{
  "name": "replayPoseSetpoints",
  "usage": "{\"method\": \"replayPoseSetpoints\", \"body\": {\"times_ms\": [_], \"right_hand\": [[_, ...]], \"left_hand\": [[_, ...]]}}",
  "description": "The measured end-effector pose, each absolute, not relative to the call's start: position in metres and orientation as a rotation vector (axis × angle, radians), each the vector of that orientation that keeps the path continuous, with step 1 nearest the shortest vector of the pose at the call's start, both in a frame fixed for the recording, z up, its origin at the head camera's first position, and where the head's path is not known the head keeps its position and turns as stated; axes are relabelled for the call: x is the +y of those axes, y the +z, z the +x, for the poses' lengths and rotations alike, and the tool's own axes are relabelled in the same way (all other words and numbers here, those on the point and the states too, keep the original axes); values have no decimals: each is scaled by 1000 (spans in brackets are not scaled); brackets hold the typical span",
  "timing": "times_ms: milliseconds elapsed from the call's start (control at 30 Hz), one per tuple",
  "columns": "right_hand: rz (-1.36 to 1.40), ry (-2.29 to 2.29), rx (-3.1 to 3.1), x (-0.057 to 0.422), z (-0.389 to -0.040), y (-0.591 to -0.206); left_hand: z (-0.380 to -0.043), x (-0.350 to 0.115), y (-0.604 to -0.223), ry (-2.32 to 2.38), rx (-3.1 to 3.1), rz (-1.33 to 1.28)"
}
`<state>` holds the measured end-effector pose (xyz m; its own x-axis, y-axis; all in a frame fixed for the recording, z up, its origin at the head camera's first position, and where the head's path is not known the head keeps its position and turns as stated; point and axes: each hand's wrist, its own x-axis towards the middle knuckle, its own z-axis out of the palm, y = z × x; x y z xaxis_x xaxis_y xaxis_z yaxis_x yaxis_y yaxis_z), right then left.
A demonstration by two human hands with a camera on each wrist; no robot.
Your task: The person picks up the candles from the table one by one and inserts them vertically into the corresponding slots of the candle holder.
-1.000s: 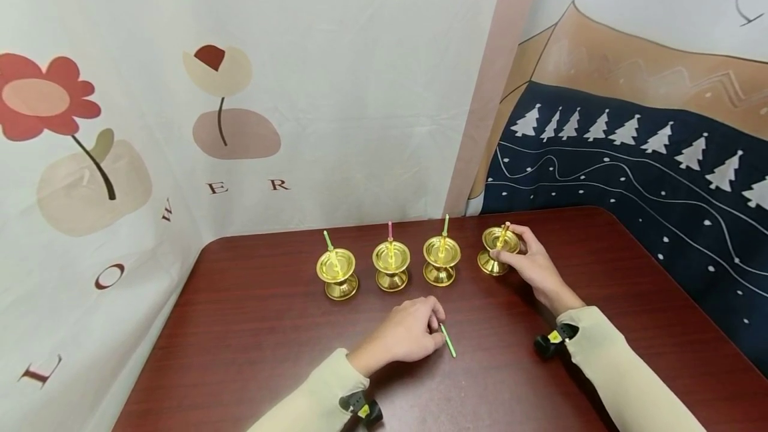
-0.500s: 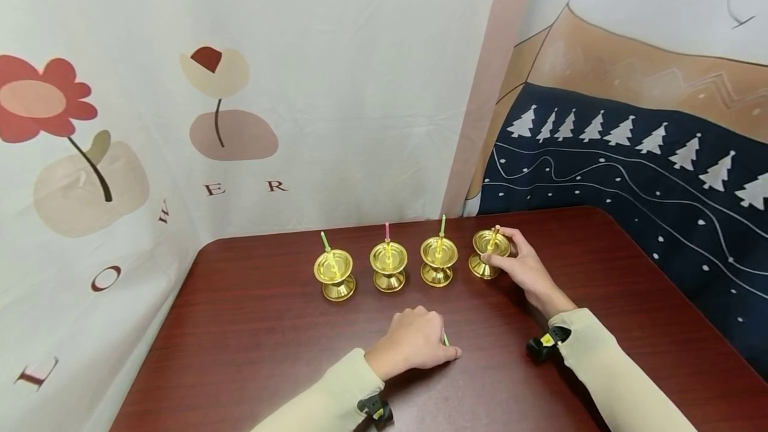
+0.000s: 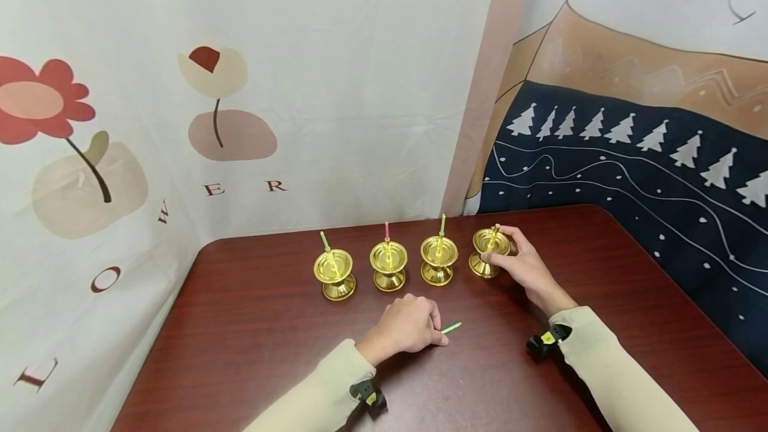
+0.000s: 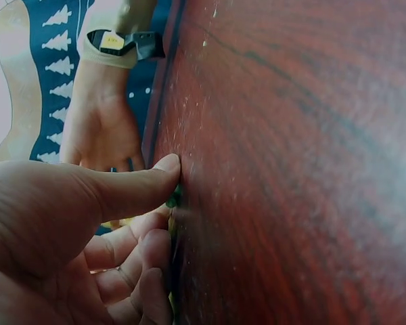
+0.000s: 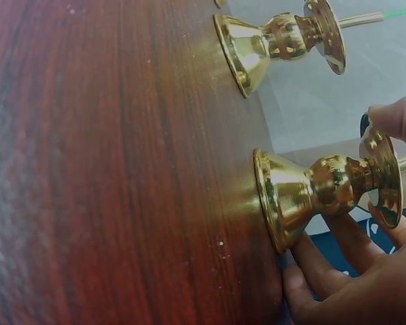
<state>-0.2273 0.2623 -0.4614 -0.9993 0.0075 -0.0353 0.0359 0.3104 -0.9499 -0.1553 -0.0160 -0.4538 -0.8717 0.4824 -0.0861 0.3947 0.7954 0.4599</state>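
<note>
A thin green candle [image 3: 452, 329] lies low over the table, its near end at the fingertips of my left hand [image 3: 408, 323], which pinches it. In the left wrist view only a small green bit of the candle [image 4: 174, 197] shows, just under the thumb. My right hand [image 3: 529, 271] grips the rim of the rightmost brass candle holder [image 3: 483, 267], thumb on the near side. That candle holder [image 5: 331, 183] stands upright on the table in the right wrist view, with other fingers behind it. Its central tube shows no coloured candle.
Three more brass holders stand in a row to the left: one with a green candle [image 3: 325, 241], one with a pink candle [image 3: 387, 231], one with a green candle [image 3: 443, 225]. The dark red table [image 3: 240, 325] meets printed cloth [image 3: 360, 119] at its back edge.
The candle beside my left hand has swung from pointing toward the near side to pointing right, and the fingers now pinch it. The right hand's holder has shifted slightly left, nearer its neighbour.
</note>
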Motion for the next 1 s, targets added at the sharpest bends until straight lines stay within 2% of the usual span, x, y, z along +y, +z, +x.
{"method": "replayPoseSetpoints", "body": {"times_ms": [167,400,500,1000], "right_hand": [[44,-1823,2514,262,-228,-461],[44,-1819,2502,262,-228,-461],[45,-1825,2490,262,-227,-460],[37,-1830,2474,263,-227,-458]], "left_hand": [[-165,-20,-461,729,2755,719],[-198,-26,-512,788,2718,866],[-205,-28,-521,812,2693,919],[-200,-22,-512,716,2659,993]]}}
